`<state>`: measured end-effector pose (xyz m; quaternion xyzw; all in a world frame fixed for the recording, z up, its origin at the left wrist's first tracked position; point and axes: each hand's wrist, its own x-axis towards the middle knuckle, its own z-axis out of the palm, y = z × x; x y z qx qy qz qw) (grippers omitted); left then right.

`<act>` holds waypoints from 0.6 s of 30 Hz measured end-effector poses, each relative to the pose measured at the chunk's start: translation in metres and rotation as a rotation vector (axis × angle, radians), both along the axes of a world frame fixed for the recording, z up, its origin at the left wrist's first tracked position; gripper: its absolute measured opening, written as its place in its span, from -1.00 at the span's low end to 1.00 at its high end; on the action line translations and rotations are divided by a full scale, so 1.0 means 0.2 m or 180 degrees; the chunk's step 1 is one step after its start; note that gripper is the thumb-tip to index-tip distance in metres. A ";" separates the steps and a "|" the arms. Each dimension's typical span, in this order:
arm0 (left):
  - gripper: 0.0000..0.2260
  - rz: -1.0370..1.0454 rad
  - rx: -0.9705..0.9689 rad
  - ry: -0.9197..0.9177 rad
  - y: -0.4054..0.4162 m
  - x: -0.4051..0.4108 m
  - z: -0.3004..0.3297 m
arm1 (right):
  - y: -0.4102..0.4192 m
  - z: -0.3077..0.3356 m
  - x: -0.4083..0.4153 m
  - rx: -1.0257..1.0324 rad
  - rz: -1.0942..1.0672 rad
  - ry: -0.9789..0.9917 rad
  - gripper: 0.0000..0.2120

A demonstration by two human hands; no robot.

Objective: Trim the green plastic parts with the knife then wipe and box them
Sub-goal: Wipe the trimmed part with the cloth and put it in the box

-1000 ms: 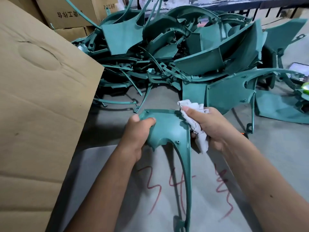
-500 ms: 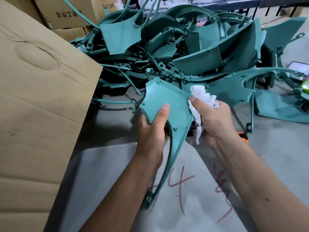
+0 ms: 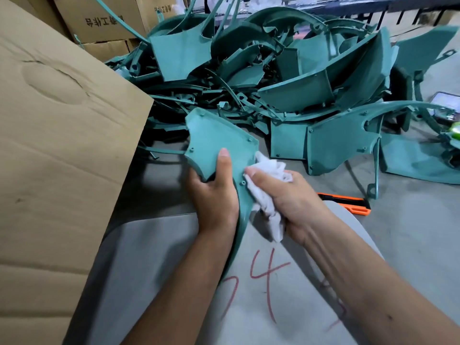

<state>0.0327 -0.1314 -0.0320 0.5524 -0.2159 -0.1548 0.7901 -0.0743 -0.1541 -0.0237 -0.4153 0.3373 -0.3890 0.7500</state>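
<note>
Between hands: curved green plastic panel (image 3: 219, 140), gripped by left hand (image 3: 211, 192) at lower edge. Right hand (image 3: 293, 202) clutching crumpled white rag (image 3: 268, 175) against panel rim. Wiping step, seemingly. Next: boxing, needing rag clear. Orange utility knife (image 3: 348, 202) beyond right hand, idle.

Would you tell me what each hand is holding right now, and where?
The left hand grips the green plastic part at its wide panel's lower edge; the right hand clutches a bunched white cloth.

part (image 3: 219, 143) teal green | rag (image 3: 270, 168) white | knife (image 3: 346, 203) orange-black, 3 o'clock | sheet (image 3: 154, 270) grey, red scrawl | box (image 3: 57, 145) tan, 9 o'clock
</note>
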 end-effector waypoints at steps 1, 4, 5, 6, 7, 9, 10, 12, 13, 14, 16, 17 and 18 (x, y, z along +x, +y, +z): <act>-0.83 0.0155 -0.0030 0.0080 -0.01 0.01 0.00 | 0.02 -0.01 0.01 -0.0040 0.0080 0.0010 -0.85; -0.85 0.0420 -0.0120 0.0321 -0.02 0.02 0.01 | 0.04 -0.01 0.03 -0.0135 0.0244 0.0003 -0.85; -0.83 0.0489 -0.0145 0.0406 -0.03 0.02 0.02 | 0.05 -0.01 0.04 -0.0214 0.0320 0.0018 -0.86; -0.85 0.0600 -0.0193 0.0502 -0.04 0.04 0.04 | 0.07 -0.02 0.04 -0.0335 0.0406 0.0046 -0.86; -0.86 0.0743 -0.0238 0.0599 -0.05 0.06 0.05 | 0.08 -0.03 0.04 -0.0482 0.0470 0.0066 -0.84; -0.74 0.1017 -0.0298 0.0763 -0.10 0.12 0.08 | 0.10 -0.04 0.04 -0.0892 0.0484 0.0241 -0.73; -0.71 0.1093 -0.0297 0.0815 -0.12 0.14 0.08 | 0.10 -0.05 0.04 -0.1133 0.0488 0.0399 -0.68; -0.66 0.1093 -0.0227 0.0941 -0.15 0.14 0.07 | 0.07 -0.04 0.02 -0.1479 0.0556 0.0651 -0.64; -0.64 0.1071 -0.0187 0.1047 -0.16 0.13 0.08 | 0.06 -0.04 0.01 -0.1571 0.0626 0.0759 -0.65; -0.63 0.1093 -0.0143 0.1146 -0.16 0.13 0.08 | 0.04 -0.05 -0.01 -0.1627 0.0765 0.0910 -0.67; -0.67 0.1215 -0.0110 0.1272 -0.18 0.18 0.12 | 0.02 -0.05 -0.05 -0.1709 0.1282 0.1284 -0.70; -0.73 0.1260 -0.0185 0.1310 -0.19 0.21 0.14 | 0.02 -0.06 -0.06 -0.1777 0.1564 0.1416 -0.72; -0.79 0.1288 -0.0273 0.1363 -0.21 0.24 0.16 | 0.02 -0.06 -0.06 -0.1852 0.1771 0.1469 -0.75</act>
